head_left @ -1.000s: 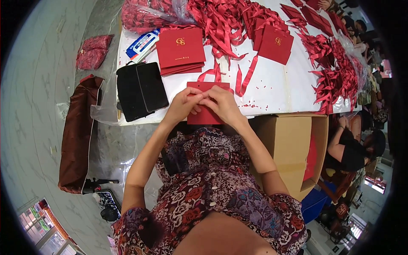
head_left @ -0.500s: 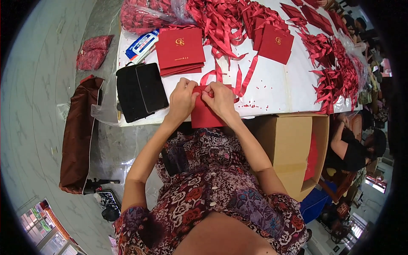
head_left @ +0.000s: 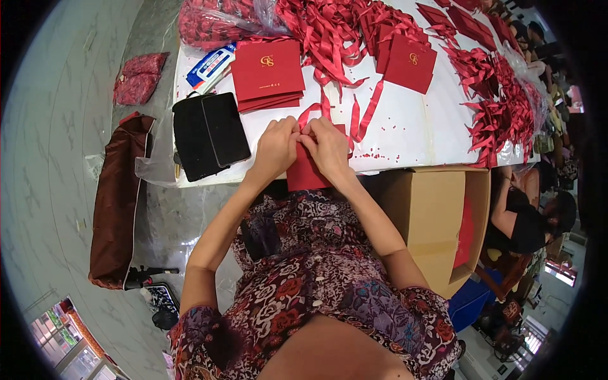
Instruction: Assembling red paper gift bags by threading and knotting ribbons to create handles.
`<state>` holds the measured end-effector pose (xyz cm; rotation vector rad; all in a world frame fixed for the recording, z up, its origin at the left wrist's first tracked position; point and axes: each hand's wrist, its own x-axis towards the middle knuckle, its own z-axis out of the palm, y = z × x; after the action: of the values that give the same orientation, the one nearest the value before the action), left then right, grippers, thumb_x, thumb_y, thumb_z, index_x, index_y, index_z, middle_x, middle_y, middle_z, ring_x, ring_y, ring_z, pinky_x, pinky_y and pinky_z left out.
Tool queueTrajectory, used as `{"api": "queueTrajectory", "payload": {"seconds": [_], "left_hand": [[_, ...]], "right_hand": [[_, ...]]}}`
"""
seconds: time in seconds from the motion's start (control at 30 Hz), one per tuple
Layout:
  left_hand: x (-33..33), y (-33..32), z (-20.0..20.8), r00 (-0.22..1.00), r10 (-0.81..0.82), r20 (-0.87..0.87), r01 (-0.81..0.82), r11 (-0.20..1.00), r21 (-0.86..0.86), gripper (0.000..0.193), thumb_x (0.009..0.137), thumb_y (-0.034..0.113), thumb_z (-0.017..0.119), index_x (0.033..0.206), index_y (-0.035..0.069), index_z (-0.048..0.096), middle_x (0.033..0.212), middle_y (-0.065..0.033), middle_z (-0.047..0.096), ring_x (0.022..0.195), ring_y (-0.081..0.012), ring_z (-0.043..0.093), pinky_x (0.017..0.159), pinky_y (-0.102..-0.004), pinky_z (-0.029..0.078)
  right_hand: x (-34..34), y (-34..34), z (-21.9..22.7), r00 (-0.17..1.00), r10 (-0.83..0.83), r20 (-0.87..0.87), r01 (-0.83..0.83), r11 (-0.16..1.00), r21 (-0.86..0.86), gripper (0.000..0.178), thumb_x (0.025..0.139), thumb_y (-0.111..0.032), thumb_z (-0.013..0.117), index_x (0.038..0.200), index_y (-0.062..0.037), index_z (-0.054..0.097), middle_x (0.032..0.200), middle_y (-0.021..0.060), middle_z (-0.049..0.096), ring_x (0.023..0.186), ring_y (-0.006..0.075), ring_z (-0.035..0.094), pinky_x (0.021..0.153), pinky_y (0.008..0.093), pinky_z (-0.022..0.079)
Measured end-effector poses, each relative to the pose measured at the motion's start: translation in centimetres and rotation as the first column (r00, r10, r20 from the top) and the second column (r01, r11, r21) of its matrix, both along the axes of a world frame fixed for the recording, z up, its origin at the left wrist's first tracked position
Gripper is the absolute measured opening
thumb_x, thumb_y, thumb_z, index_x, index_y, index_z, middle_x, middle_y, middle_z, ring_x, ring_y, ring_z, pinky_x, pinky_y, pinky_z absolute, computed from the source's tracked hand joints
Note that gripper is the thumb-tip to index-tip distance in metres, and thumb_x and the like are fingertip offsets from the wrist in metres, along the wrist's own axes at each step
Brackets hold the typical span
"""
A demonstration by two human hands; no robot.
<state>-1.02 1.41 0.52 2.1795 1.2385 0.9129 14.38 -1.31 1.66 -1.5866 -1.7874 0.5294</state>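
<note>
My left hand (head_left: 278, 149) and my right hand (head_left: 327, 147) meet at the table's near edge, fingertips pinched close together. Between and beneath them is a flat red paper piece (head_left: 304, 172), like a small gift bag, its lower part reaching over the edge toward my lap. Both hands grip it near its top; the fingers hide what is pinched there. A red ribbon (head_left: 308, 115) loops out just beyond my fingertips, and another ribbon (head_left: 367, 115) lies to the right. Ahead on the left is a stack of red pieces with gold print (head_left: 268, 71).
A black pouch (head_left: 211, 136) and a blue-white packet (head_left: 212, 68) lie left. Piled ribbons (head_left: 335, 31) cover the far side; more bundles (head_left: 503, 120) lie right. Another red stack (head_left: 410, 63) sits right of centre. An open cardboard box (head_left: 437, 218) stands below the table's right edge.
My fingertips have drawn closer together at the top of the red paper piece, and the left hand has shifted slightly right. The stacks and ribbons remain in place.
</note>
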Motion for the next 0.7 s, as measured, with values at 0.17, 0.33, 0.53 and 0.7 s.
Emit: {"api": "queueTrajectory", "payload": {"seconds": [0.17,0.33,0.53,0.7], "left_hand": [[-0.3,0.4,0.0,0.996,0.001,0.094,0.007,0.996,-0.085,0.014,0.081,0.009,0.070,0.091,0.003,0.062,0.083,-0.0122,0.065,0.077,-0.0320,0.059,0.069,-0.0416,0.048],[-0.1,-0.2,1.1,0.998,-0.020,0.060,0.022,0.999,-0.041,0.017,0.078,0.010,0.076,0.090,0.004,0.066,0.083,-0.0105,0.067,0.074,-0.0287,0.059,0.069,-0.0382,0.048],[0.4,-0.7,1.5,0.989,-0.109,0.097,0.103,0.992,0.068,0.011,0.078,0.005,0.074,0.086,0.004,0.067,0.084,-0.0083,0.064,0.077,-0.0286,0.057,0.070,-0.0378,0.048],[0.2,-0.9,1.5,0.980,-0.093,0.174,0.077,0.992,0.098,0.011,0.076,0.004,0.075,0.085,0.004,0.068,0.083,-0.0077,0.060,0.078,-0.0271,0.058,0.070,-0.0364,0.049]], "right_hand": [[1.7,0.6,0.9,0.993,0.108,-0.040,-0.107,0.993,0.044,0.016,0.086,-0.018,0.070,0.090,-0.0028,0.066,0.087,0.0139,0.062,0.077,0.0358,0.062,0.069,0.0442,0.049],[3.9,2.3,1.6,0.973,0.220,-0.070,-0.230,0.947,-0.223,0.022,0.093,-0.020,0.063,0.092,0.0008,0.069,0.081,0.0160,0.063,0.074,0.0297,0.063,0.069,0.0366,0.048],[5.3,4.1,-0.4,0.859,0.329,-0.392,-0.467,0.816,-0.340,0.023,0.088,-0.021,0.063,0.087,0.0009,0.071,0.073,0.0142,0.067,0.067,0.0217,0.065,0.064,0.0353,0.049],[4.7,4.6,0.4,0.900,0.287,-0.329,-0.411,0.810,-0.418,0.024,0.083,-0.023,0.068,0.083,0.0005,0.072,0.066,0.0095,0.066,0.063,0.0158,0.063,0.061,0.0309,0.049]]}}
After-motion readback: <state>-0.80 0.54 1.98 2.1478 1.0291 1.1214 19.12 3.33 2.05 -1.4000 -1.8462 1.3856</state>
